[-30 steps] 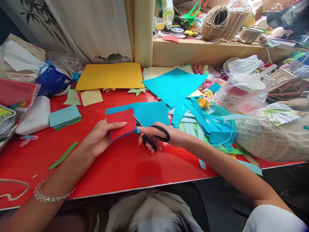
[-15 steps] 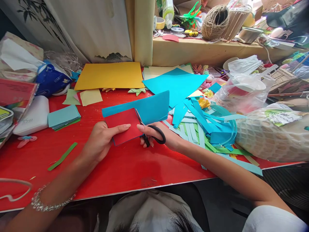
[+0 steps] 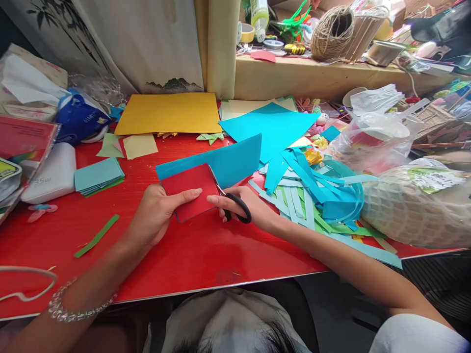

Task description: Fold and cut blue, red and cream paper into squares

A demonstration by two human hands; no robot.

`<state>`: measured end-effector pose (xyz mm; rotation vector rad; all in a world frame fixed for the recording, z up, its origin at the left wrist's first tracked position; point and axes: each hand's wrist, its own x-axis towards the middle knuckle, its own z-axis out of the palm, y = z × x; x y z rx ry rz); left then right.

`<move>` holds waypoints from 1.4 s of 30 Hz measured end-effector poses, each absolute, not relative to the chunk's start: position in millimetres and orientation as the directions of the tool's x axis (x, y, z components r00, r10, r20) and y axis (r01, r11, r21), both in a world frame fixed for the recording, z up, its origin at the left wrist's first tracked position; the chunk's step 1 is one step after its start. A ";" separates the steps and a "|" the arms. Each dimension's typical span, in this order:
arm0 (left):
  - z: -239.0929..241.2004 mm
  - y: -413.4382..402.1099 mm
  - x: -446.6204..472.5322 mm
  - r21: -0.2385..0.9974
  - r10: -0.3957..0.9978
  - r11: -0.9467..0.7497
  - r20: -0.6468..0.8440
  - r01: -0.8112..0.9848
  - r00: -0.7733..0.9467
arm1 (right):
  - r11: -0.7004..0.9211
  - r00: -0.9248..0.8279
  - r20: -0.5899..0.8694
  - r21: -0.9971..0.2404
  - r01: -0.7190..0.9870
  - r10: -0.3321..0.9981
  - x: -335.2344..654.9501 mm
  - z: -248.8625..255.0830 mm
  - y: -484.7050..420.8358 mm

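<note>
My left hand (image 3: 156,215) pinches a red paper square (image 3: 191,189) stacked on a blue sheet (image 3: 224,164), thumb on top. My right hand (image 3: 246,208) grips black-handled scissors (image 3: 233,208), whose blades run along the red square's right edge into the blue sheet. The blue sheet's far part lifts off the red table (image 3: 176,255). A beaded bracelet (image 3: 77,304) circles my left wrist.
Blue and green paper strips (image 3: 316,196) are heaped to the right, beside plastic bags (image 3: 375,132) and a netted bundle (image 3: 415,211). Yellow card (image 3: 169,113), a large blue sheet (image 3: 268,125) and a stack of squares (image 3: 97,176) lie behind and left. A twine ball (image 3: 331,32) sits on the ledge.
The scissors have advanced farther along the red square's edge through the blue sheet, and the handles have closed. The cut blue part has risen off the table.
</note>
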<state>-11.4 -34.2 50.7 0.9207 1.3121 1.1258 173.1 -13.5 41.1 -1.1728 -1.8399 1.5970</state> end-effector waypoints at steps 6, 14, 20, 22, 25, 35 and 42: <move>51.3 -33.3 -10.4 0.966 0.966 0.244 -0.250 -0.085 -0.070 | -0.007 -0.537 -0.187 -0.948 0.319 0.822 172.1 38.3 -15.8; 49.9 -33.4 -9.5 0.966 0.966 0.244 -0.250 -0.087 -0.071 | -0.030 -0.521 -0.192 -0.953 0.303 0.832 170.0 39.5 -18.8; 51.0 -34.0 -7.6 0.962 0.965 0.251 -0.257 -0.107 -0.051 | -0.058 -0.510 -0.204 -0.956 0.288 0.836 168.2 37.4 -20.2; 51.8 -34.0 -7.2 0.959 0.963 0.259 -0.266 -0.112 -0.048 | -0.051 -0.511 -0.187 -0.962 0.269 0.839 167.5 36.0 -20.8; 51.9 -34.0 -7.5 0.954 0.959 0.271 -0.278 -0.127 -0.043 | -0.054 -0.496 -0.178 -0.966 0.253 0.850 166.4 34.8 -22.4; 46.7 -32.1 -11.0 0.953 0.956 0.286 -0.290 -0.101 -0.027 | -0.155 -0.523 -0.248 -0.964 0.215 0.816 166.6 42.5 -20.3; 47.6 -32.0 -12.0 0.949 0.957 0.291 -0.290 -0.122 0.028 | -0.091 -0.533 -0.211 -0.966 0.243 0.819 166.4 39.0 -14.9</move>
